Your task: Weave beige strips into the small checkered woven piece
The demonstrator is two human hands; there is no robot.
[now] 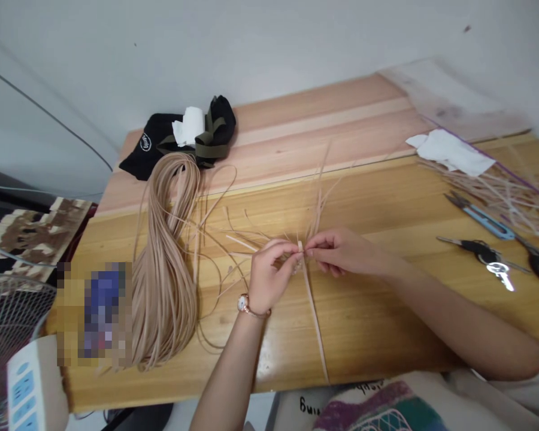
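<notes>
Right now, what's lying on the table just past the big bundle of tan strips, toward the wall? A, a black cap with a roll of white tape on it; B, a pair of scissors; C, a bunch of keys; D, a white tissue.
A: the black cap with the white tape roll lies at the far end of the bundle of tan strips; the scissors, keys and tissue are far off on the right.

Both forearms reach in from the table's near edge and meet over its middle. The left hand, a watch on its wrist, is raised with fingers curled and thumb pinched to fingertips. The right hand lies lower, knuckles up, its fingertips pinched and nearly touching the left's.
</notes>
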